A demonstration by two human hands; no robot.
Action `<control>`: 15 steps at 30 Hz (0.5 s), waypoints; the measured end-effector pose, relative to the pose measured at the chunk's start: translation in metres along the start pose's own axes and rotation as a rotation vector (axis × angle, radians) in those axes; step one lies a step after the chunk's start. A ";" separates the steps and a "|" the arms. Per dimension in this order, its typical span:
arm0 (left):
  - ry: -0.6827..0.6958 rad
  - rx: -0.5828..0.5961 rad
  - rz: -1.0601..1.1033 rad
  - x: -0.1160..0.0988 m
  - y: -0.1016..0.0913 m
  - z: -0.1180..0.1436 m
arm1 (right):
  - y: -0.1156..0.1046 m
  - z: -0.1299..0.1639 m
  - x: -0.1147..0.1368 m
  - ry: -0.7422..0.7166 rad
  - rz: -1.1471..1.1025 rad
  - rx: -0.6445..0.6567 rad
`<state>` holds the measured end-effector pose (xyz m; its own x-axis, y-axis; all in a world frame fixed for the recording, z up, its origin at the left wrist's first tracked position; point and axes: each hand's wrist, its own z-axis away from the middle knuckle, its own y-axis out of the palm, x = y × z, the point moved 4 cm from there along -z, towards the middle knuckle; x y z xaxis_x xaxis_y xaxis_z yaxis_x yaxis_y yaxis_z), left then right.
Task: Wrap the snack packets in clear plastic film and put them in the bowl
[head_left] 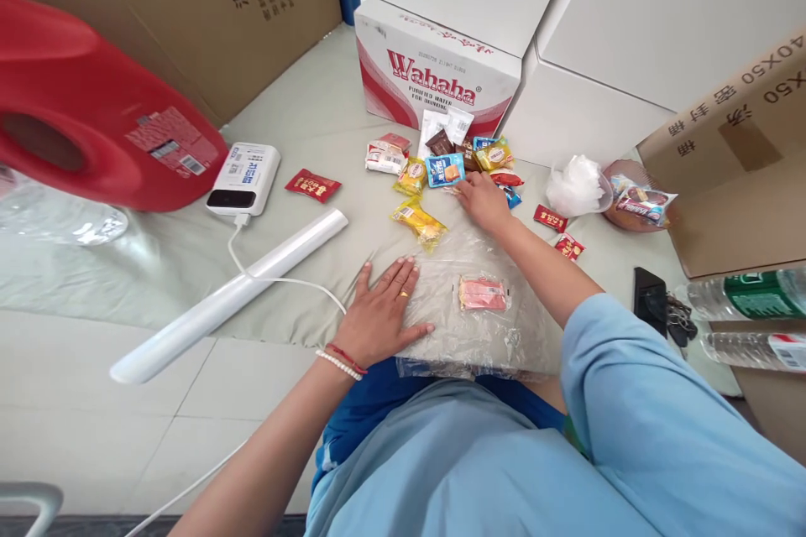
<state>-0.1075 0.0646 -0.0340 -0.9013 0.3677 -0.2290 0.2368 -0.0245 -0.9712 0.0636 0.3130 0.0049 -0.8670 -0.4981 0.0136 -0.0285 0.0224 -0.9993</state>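
My left hand (384, 306) lies flat with its fingers spread on the left edge of a clear plastic bag (522, 331). A pink-wrapped snack (482, 294) lies on the bag, to the right of that hand. My right hand (484, 200) is at the snack pile, its bent fingers closed on the lower right corner of a blue snack packet (444, 170). Around it lie yellow packets (494, 155), brown packets (439, 143) and white sachets (433, 132). Nearer to me is another yellow packet (419, 223).
A Wahaba-printed water carton (434, 67) stands behind the pile. To the left are a red jug (94, 101), a power bank (244, 179) with a white cable, and a white tube light (230, 298). A bowl (635, 222) and bottles (756, 295) are at right.
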 end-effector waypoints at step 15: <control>0.007 -0.010 -0.002 0.001 0.002 -0.001 | -0.008 0.221 -0.019 0.636 -1.578 -0.061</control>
<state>-0.1074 0.0662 -0.0362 -0.8992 0.3741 -0.2269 0.2391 -0.0142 -0.9709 0.1901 0.1309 0.0054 -0.0265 0.3322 0.9428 -0.9969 -0.0787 -0.0003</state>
